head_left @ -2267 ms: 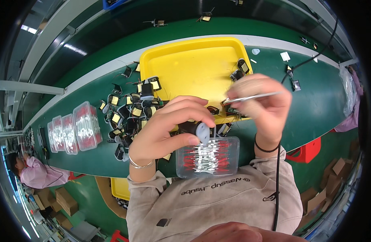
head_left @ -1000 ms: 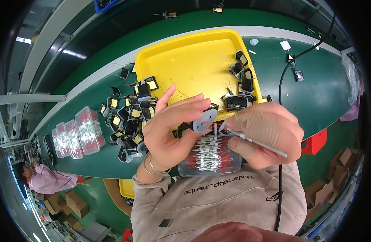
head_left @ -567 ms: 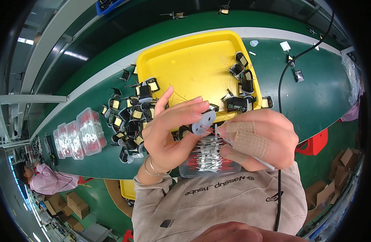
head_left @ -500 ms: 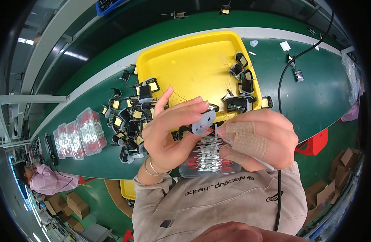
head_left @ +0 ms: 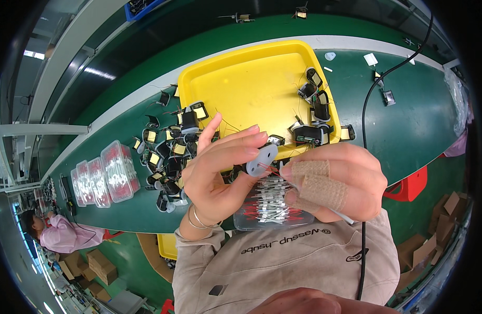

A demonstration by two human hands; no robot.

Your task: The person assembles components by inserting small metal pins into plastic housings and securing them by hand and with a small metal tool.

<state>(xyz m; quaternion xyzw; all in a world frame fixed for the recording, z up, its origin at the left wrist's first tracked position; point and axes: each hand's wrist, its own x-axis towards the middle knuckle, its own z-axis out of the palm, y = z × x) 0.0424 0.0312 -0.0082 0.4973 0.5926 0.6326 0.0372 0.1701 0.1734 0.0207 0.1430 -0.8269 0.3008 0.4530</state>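
Observation:
My left hand pinches a pale grey rounded plastic piece with small dark holes, between thumb and fingers; its little finger is raised. Thin red wires run from the piece to the fingertips of my right hand. That hand is closed, with tan bandages round several fingers. A slim whitish strip pokes out below its fingers; what kind of thing it is, I cannot make out. Under both hands sits a clear plastic box of red and white wire leads.
A yellow tray with several black housings stands beyond my hands. More black housings pile up on its left. Clear boxes of leads stand further left. A black cable hangs at right. A co-worker in pink sits far left.
The grey piece and my left fingers have shifted slightly left. My right fingers have curled a little, and less of the whitish strip shows below them.

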